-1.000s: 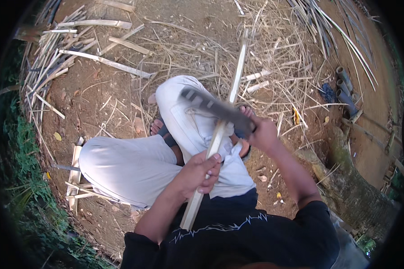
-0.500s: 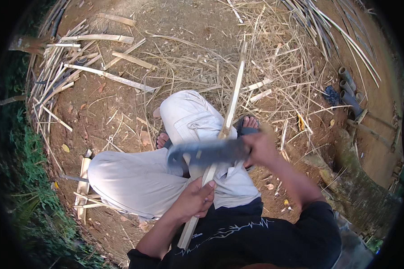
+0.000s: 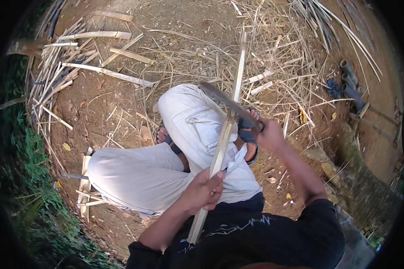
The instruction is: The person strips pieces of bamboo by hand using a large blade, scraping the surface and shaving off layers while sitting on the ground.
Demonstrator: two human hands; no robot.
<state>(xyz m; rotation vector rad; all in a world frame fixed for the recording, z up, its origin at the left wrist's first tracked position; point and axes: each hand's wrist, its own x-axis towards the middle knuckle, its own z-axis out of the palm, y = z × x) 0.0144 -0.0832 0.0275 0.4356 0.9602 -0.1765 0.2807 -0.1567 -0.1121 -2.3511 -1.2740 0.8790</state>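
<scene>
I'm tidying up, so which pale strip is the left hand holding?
The long strip running through the left hand, past the dark knife; the other pale strips lie on the ground.

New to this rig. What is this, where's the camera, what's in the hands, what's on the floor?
No robot here: someone is working bare-handed. The view comes from a wide fisheye camera worn on the head, looking down, so straight edges bend near the rim. You see the wearer's own light trousers and dark shirt.

The left hand grips a long pale strip near its lower end. The right hand holds a large knife, its blade crossing the strip in this view; I can't tell whether they touch.

On the bare earth lie a heap of dry shavings ahead and a pile of cut strips to the left.
</scene>
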